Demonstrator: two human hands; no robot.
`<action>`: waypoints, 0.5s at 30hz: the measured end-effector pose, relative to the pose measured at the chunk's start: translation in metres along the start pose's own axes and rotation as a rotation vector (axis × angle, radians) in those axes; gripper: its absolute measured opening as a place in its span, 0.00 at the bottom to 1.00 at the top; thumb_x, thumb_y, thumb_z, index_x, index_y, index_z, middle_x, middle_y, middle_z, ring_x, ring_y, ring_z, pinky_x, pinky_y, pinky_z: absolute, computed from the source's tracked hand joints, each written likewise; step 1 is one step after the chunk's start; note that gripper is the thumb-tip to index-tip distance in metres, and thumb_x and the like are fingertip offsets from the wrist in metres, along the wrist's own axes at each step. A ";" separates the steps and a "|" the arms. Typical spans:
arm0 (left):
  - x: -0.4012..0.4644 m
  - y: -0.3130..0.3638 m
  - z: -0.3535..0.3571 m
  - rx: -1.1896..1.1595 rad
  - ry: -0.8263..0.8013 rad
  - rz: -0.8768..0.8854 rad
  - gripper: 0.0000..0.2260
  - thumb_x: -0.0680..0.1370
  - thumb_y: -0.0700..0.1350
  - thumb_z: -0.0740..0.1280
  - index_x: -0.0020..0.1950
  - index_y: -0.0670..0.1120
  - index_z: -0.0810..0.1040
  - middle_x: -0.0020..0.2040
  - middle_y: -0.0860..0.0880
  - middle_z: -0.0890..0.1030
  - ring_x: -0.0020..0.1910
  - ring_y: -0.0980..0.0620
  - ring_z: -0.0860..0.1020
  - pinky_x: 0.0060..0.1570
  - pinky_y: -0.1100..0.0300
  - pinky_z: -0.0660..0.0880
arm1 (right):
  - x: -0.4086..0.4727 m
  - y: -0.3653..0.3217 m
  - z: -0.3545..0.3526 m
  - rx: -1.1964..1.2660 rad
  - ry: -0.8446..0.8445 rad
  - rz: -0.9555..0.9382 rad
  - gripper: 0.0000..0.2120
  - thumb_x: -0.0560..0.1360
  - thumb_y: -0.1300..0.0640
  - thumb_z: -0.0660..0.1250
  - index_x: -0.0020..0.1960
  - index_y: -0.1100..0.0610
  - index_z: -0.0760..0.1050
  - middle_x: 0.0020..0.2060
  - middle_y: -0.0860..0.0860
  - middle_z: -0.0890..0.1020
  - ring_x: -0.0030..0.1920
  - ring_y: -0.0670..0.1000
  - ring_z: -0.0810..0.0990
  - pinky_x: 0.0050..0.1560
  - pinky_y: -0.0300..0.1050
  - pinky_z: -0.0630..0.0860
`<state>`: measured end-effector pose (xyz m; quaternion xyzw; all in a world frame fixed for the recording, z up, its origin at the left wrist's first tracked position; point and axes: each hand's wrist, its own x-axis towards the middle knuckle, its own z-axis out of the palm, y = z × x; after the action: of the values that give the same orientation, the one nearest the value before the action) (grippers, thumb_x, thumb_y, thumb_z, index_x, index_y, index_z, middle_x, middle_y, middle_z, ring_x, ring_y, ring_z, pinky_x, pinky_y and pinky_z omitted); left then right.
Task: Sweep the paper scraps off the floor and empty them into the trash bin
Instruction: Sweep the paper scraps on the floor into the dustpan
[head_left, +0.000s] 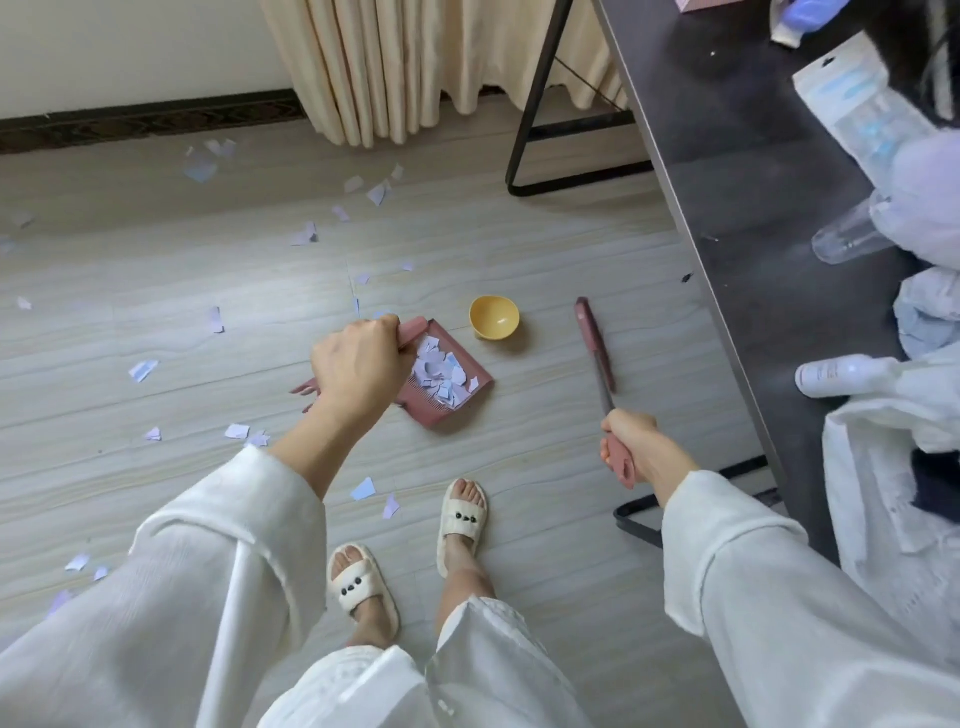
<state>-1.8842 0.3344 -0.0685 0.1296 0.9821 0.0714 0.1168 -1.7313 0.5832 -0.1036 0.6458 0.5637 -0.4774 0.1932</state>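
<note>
Centrally, one left hand (358, 366) grips one dusty-pink plastic dustpan (449, 382) heaped with pale lilac paper scraps (441, 371), one right hand (636, 441) clamping one matching pink brush (597, 345).

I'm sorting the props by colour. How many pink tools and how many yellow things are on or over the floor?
Pink: 2, the dustpan and the brush
Yellow: 1, the bowl
Total: 3
</note>
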 end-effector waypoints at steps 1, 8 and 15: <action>-0.002 -0.004 -0.003 0.009 -0.050 0.023 0.10 0.76 0.52 0.61 0.41 0.46 0.74 0.42 0.43 0.81 0.42 0.39 0.78 0.36 0.58 0.65 | -0.009 0.009 0.002 0.003 -0.008 0.007 0.05 0.76 0.67 0.55 0.41 0.63 0.66 0.26 0.57 0.69 0.18 0.50 0.68 0.16 0.31 0.64; -0.035 -0.060 -0.026 -0.390 -0.499 0.069 0.10 0.75 0.49 0.65 0.37 0.46 0.74 0.31 0.49 0.77 0.34 0.46 0.80 0.39 0.57 0.75 | -0.077 0.078 0.042 -0.037 -0.089 0.021 0.04 0.76 0.67 0.56 0.43 0.63 0.67 0.26 0.57 0.69 0.10 0.47 0.66 0.16 0.30 0.64; -0.085 -0.120 -0.021 -0.258 -0.116 0.067 0.14 0.77 0.52 0.59 0.36 0.44 0.67 0.38 0.39 0.78 0.40 0.37 0.75 0.35 0.55 0.65 | -0.142 0.110 0.089 -0.100 -0.203 -0.037 0.09 0.77 0.67 0.55 0.38 0.63 0.65 0.26 0.57 0.69 0.11 0.47 0.66 0.16 0.30 0.62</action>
<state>-1.8376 0.1943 -0.0511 0.1502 0.9515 0.1931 0.1868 -1.6536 0.4035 -0.0584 0.5729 0.5763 -0.5153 0.2724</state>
